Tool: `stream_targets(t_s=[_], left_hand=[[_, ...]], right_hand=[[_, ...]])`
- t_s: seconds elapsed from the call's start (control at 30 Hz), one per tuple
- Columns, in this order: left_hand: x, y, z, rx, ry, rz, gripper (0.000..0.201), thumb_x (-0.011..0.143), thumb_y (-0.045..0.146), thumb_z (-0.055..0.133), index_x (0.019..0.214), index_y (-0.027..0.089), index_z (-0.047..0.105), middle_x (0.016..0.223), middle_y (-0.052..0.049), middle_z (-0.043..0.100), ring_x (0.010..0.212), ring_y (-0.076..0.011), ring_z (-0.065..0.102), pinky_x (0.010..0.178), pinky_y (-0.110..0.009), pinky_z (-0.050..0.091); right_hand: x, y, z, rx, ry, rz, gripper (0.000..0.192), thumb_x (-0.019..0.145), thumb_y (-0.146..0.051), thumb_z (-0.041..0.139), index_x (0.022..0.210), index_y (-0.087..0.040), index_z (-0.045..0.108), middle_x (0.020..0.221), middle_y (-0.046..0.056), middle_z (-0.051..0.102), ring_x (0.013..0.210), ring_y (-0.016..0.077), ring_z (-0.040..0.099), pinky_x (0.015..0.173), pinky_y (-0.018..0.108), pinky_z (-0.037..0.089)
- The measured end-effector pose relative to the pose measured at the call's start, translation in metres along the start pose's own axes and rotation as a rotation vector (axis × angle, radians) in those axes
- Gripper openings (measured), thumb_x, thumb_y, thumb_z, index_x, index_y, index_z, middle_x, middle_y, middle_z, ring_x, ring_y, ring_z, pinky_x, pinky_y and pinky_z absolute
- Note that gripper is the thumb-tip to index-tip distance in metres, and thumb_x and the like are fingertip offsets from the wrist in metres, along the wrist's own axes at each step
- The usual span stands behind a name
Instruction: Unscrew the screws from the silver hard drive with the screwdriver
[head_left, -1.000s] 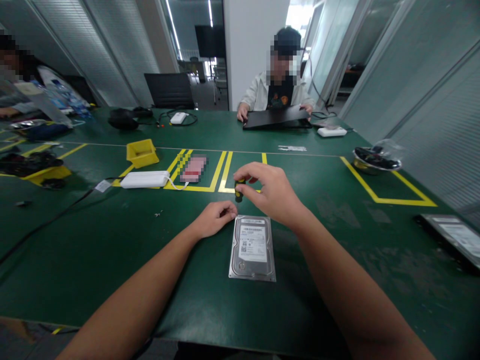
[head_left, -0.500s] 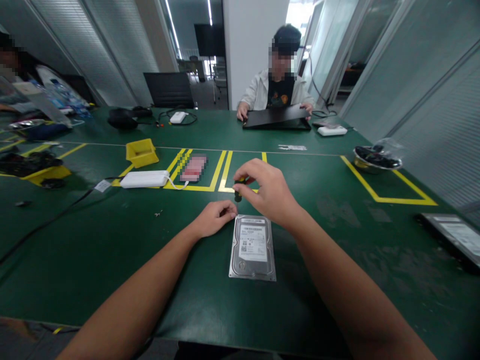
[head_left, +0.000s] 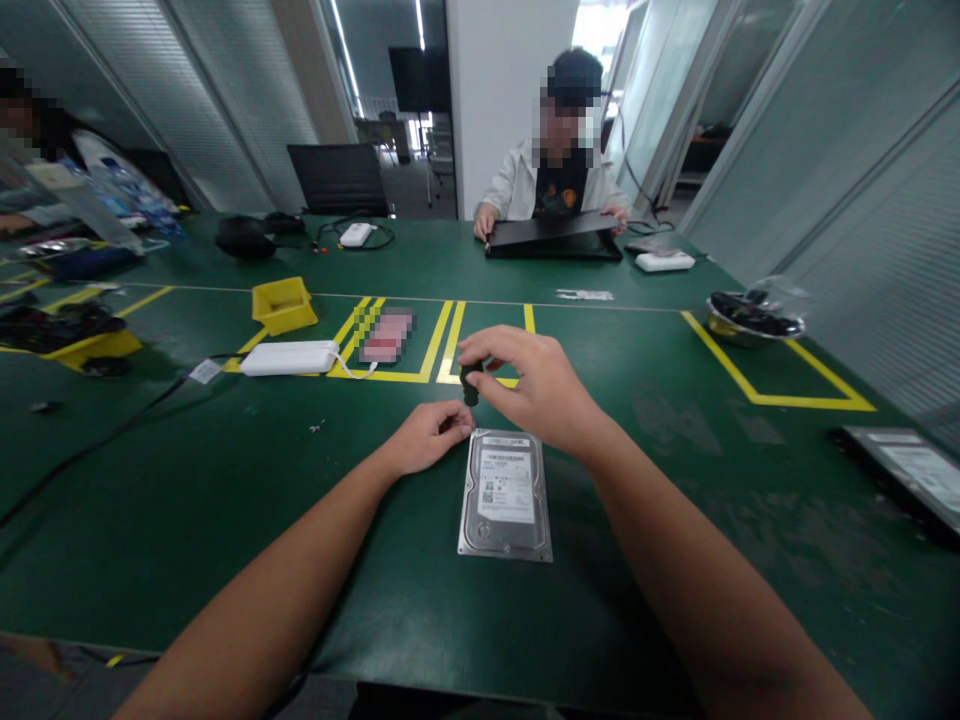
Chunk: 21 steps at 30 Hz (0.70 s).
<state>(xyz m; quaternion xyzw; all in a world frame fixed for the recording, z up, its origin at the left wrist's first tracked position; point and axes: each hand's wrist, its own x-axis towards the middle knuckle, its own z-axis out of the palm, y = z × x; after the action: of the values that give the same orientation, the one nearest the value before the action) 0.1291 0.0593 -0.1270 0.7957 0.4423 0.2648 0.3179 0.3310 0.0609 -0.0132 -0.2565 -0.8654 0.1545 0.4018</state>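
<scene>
A silver hard drive (head_left: 506, 495) with a white label lies flat on the green table in front of me. My right hand (head_left: 529, 380) grips the dark handle of a screwdriver (head_left: 470, 385), held upright above the drive's far left corner. Its thin shaft is hard to make out. My left hand (head_left: 431, 437) rests at that same corner, thumb and index finger pinched together beside the drive's edge. Whatever those fingertips hold, if anything, is too small to see.
Left of centre are a yellow bin (head_left: 283, 306), a white power bank (head_left: 289, 358) and a phone (head_left: 387, 336). Another drive (head_left: 911, 475) lies far right, below a metal bowl (head_left: 756, 315) of dark parts. Opposite, a person (head_left: 555, 180) handles a black panel (head_left: 551, 235).
My right hand has shifted slightly left and down with the screwdriver, which now stands more upright. My left hand and the hard drive have stayed put.
</scene>
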Motion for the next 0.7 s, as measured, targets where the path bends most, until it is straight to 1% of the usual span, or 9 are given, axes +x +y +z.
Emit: stream_targets(t_s=[0.13, 0.2, 0.27, 0.4, 0.47, 0.6, 0.7], left_hand=[[-0.0002, 0.0004, 0.0001, 0.008, 0.007, 0.007, 0.013, 0.088, 0.026, 0.056, 0.084, 0.015, 0.062, 0.075, 0.001, 0.06, 0.069, -0.0145, 0.053, 0.064, -0.025, 0.038], [-0.0003, 0.001, 0.0, 0.002, 0.002, 0.006, 0.013, 0.088, 0.026, 0.056, 0.084, 0.015, 0.062, 0.073, 0.001, 0.058, 0.068, -0.0142, 0.052, 0.063, -0.025, 0.037], [-0.0004, 0.0018, -0.0002, -0.004, -0.006, 0.003, 0.013, 0.088, 0.026, 0.056, 0.084, 0.015, 0.062, 0.073, 0.001, 0.058, 0.068, -0.014, 0.051, 0.063, -0.025, 0.037], [-0.0004, 0.0032, -0.0006, -0.001, -0.011, -0.004, 0.015, 0.088, 0.027, 0.056, 0.084, 0.015, 0.062, 0.073, 0.001, 0.059, 0.068, -0.0141, 0.052, 0.063, -0.025, 0.037], [-0.0004, 0.0035, -0.0006, 0.002, -0.011, -0.007, 0.016, 0.088, 0.028, 0.055, 0.083, 0.015, 0.062, 0.074, 0.0, 0.06, 0.068, -0.0144, 0.052, 0.063, -0.025, 0.037], [-0.0004, 0.0026, 0.0, 0.004, -0.009, -0.005, 0.016, 0.088, 0.028, 0.055, 0.084, 0.015, 0.062, 0.074, 0.0, 0.059, 0.068, -0.0146, 0.052, 0.063, -0.025, 0.037], [-0.0005, 0.0015, 0.0006, 0.004, 0.003, 0.006, 0.014, 0.088, 0.027, 0.055, 0.083, 0.015, 0.061, 0.073, 0.001, 0.058, 0.068, -0.0143, 0.051, 0.063, -0.025, 0.036]], right_hand=[[-0.0002, 0.0009, 0.0012, -0.034, 0.028, -0.023, 0.007, 0.083, -0.012, 0.063, 0.088, -0.017, 0.064, 0.096, 0.004, 0.067, 0.09, 0.0153, 0.06, 0.08, 0.028, 0.049], [-0.0002, 0.0017, 0.0013, -0.047, 0.036, -0.015, 0.007, 0.084, -0.011, 0.062, 0.087, -0.017, 0.064, 0.094, 0.003, 0.067, 0.087, 0.0146, 0.06, 0.08, 0.028, 0.049], [-0.0003, 0.0021, 0.001, -0.047, 0.027, -0.005, 0.01, 0.084, -0.01, 0.06, 0.089, -0.018, 0.064, 0.097, 0.003, 0.069, 0.09, 0.015, 0.062, 0.082, 0.028, 0.049], [-0.0007, 0.0022, 0.0, -0.047, -0.001, 0.027, 0.017, 0.085, -0.008, 0.058, 0.094, -0.019, 0.066, 0.108, 0.003, 0.072, 0.102, 0.0172, 0.065, 0.093, 0.033, 0.048], [-0.0011, 0.0025, -0.0006, -0.043, -0.009, 0.035, 0.018, 0.086, -0.008, 0.057, 0.096, -0.02, 0.067, 0.113, 0.003, 0.072, 0.107, 0.0177, 0.065, 0.096, 0.034, 0.047], [-0.0011, 0.0017, -0.0037, -0.047, -0.037, -0.012, 0.023, 0.086, -0.009, 0.057, 0.102, -0.019, 0.069, 0.116, 0.005, 0.071, 0.111, 0.0186, 0.064, 0.098, 0.035, 0.047], [-0.0006, -0.0016, -0.0069, -0.099, -0.076, -0.034, 0.025, 0.087, -0.009, 0.055, 0.106, -0.017, 0.07, 0.114, 0.007, 0.07, 0.109, 0.0193, 0.063, 0.097, 0.035, 0.047]])
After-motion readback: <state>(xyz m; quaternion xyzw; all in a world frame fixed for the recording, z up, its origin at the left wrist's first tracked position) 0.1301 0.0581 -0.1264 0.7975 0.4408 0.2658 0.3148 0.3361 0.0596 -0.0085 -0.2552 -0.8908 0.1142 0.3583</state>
